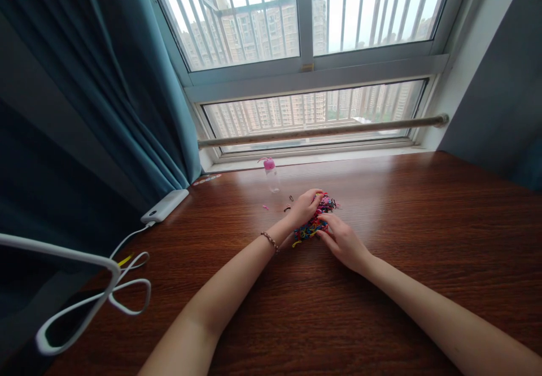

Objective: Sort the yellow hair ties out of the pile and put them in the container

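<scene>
A loose heap of small colourful bands (312,224) lies on the brown wooden table (271,319). My left hand (304,206) rests against the heap's left and upper side, its fingers curved over the far bands; whether it pinches any is too small to see. On the right side, my right hand (342,240) touches the near bands, thumb and fingers apart. A braided bracelet (270,242) circles my left wrist. Several stray bands, among them a pink one (265,207) and a dark one (291,198), lie left of the heap.
Beyond the hands stands a clear bottle with a pink top (270,174). At the left are a white power bank (165,206), a looped white cable (131,291) and a blue curtain (122,77). A barred window and a rail (330,131) bound the far edge.
</scene>
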Tool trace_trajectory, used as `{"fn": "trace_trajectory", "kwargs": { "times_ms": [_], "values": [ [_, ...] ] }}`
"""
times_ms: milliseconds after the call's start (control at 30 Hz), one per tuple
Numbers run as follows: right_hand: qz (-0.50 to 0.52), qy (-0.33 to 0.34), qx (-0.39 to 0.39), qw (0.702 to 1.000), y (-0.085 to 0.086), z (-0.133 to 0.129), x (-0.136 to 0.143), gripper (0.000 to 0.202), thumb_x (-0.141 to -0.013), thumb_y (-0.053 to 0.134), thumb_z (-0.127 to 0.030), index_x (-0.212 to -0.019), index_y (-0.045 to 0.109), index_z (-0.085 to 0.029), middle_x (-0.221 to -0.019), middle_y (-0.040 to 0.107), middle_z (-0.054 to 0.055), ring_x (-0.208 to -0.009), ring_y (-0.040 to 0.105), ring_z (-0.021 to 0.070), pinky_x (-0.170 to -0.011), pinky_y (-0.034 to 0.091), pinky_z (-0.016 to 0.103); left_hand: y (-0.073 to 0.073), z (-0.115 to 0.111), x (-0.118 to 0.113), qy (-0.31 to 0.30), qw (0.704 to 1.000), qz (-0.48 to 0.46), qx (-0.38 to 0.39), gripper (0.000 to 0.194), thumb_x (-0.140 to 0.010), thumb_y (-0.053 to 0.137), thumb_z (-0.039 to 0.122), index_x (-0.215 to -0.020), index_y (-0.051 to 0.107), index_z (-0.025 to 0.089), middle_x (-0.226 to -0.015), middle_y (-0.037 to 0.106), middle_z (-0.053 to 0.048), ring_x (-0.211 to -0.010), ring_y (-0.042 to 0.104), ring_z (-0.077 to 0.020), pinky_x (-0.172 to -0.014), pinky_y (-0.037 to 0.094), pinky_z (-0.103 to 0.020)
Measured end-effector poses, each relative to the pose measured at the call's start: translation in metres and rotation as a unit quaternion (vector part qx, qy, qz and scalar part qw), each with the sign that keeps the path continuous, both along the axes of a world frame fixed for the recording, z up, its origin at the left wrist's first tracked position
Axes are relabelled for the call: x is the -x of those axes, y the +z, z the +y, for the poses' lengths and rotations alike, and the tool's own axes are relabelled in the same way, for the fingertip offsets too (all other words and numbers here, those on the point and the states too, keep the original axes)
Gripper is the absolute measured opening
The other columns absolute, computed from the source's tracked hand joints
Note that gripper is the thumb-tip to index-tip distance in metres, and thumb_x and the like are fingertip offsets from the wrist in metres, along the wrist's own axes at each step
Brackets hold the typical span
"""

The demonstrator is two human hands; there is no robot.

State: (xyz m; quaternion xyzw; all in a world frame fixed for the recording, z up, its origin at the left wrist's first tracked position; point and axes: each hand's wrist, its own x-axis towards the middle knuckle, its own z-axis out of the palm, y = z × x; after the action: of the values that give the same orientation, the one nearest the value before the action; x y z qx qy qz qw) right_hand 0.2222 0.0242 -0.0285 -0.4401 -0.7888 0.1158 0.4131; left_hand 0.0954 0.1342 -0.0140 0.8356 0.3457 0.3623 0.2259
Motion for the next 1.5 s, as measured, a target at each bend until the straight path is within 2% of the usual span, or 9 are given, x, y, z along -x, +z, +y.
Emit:
{"fn": "trace_trajectory", "kwargs": {
  "times_ms": [167,367,533,667,800,933,1133,1333,1500],
  "values": [
    [-0.005,-0.004,0.005,1.000,0.000,0.000,0.000,0.027,-0.085,0.046,-0.023,-0.110,0.048,-0.017,-0.112,0.054,0.012,-0.107,0.049,0.0218,-0.093,0.041,0.039,0.004,-0.007,0.031,0.070,0.997,-0.001,-0.014,0.035,-0.088,0.035,0.034,-0.110,0.054,0.015,-0.112,0.059,-0.008,-0.105,0.053,-0.0180,-0.092,0.041,-0.031],
    [-0.007,-0.008,0.003,1.000,0.000,-0.002,0.001,0.024,-0.084,0.047,-0.021,-0.107,0.050,-0.017,-0.109,0.055,0.012,-0.106,0.049,0.0214,-0.093,0.041,0.038,-0.022,-0.010,0.091,0.386,0.907,0.171,0.014,0.060,-0.078,0.044,0.051,-0.115,0.044,0.003,-0.128,0.040,-0.025,-0.126,0.029,-0.0351,-0.099,0.027,-0.047],
    [-0.005,-0.011,-0.003,1.000,0.000,-0.001,0.001,0.024,-0.084,0.047,-0.022,-0.107,0.051,-0.017,-0.107,0.056,0.011,-0.104,0.050,0.0212,-0.092,0.042,0.038,-0.032,-0.007,0.078,0.281,0.933,0.220,0.034,0.052,-0.083,0.034,0.052,-0.105,0.048,0.006,-0.123,0.045,-0.023,-0.124,0.033,-0.0311,-0.101,0.026,-0.044],
    [-0.004,-0.019,-0.010,1.000,0.001,0.002,-0.001,0.026,-0.084,0.047,-0.023,-0.108,0.050,-0.017,-0.108,0.056,0.011,-0.104,0.050,0.0218,-0.092,0.042,0.039,-0.024,-0.008,0.036,0.120,0.984,0.131,0.029,0.045,-0.088,0.025,0.046,-0.103,0.050,0.012,-0.112,0.055,-0.015,-0.111,0.048,-0.0233,-0.096,0.034,-0.040],
    [0.010,-0.025,-0.017,0.999,0.002,0.007,-0.006,0.026,-0.084,0.045,-0.024,-0.109,0.051,-0.019,-0.109,0.056,0.010,-0.105,0.050,0.0224,-0.092,0.041,0.042,-0.011,-0.019,0.010,0.050,0.998,0.029,0.026,0.045,-0.089,0.027,0.042,-0.121,0.040,0.012,-0.129,0.045,-0.015,-0.122,0.039,-0.0207,-0.102,0.029,-0.038],
    [0.031,-0.067,-0.009,0.997,0.001,0.016,-0.016,0.025,-0.084,0.044,-0.026,-0.105,0.053,-0.018,-0.105,0.058,0.010,-0.101,0.053,0.0225,-0.090,0.042,0.041,-0.001,-0.044,0.025,0.035,0.999,0.039,-0.003,0.055,-0.086,0.036,0.045,-0.129,0.032,0.013,-0.136,0.035,-0.015,-0.128,0.030,-0.0218,-0.106,0.024,-0.038],
    [0.019,-0.163,0.028,0.986,-0.016,0.048,-0.043,0.036,-0.082,0.045,-0.036,-0.105,0.054,-0.010,-0.102,0.059,0.016,-0.097,0.054,0.0256,-0.086,0.043,0.041,-0.015,-0.075,0.081,0.139,0.960,0.243,0.022,0.112,-0.052,0.058,0.071,-0.138,0.016,0.012,-0.144,0.009,-0.023,-0.132,0.003,-0.0390,-0.104,0.011,-0.054],
    [-0.056,-0.132,0.057,0.988,-0.027,0.099,-0.042,0.053,-0.084,0.039,-0.046,-0.115,0.049,-0.005,-0.117,0.053,0.022,-0.112,0.048,0.0281,-0.094,0.036,0.043,-0.030,-0.047,0.079,0.178,0.943,0.279,0.042,0.106,-0.062,0.046,0.073,-0.134,0.020,0.000,-0.140,0.017,-0.030,-0.131,0.012,-0.0398,-0.103,0.016,-0.051],
    [-0.083,-0.075,0.049,0.992,-0.018,0.113,-0.018,0.050,-0.086,0.035,-0.048,-0.119,0.049,-0.013,-0.119,0.055,0.015,-0.112,0.048,0.0240,-0.095,0.036,0.041,-0.030,-0.009,0.061,0.120,0.958,0.262,0.018,0.086,-0.071,0.051,0.057,-0.130,0.027,0.000,-0.138,0.024,-0.029,-0.131,0.018,-0.0360,-0.105,0.019,-0.047]
  ]
}}
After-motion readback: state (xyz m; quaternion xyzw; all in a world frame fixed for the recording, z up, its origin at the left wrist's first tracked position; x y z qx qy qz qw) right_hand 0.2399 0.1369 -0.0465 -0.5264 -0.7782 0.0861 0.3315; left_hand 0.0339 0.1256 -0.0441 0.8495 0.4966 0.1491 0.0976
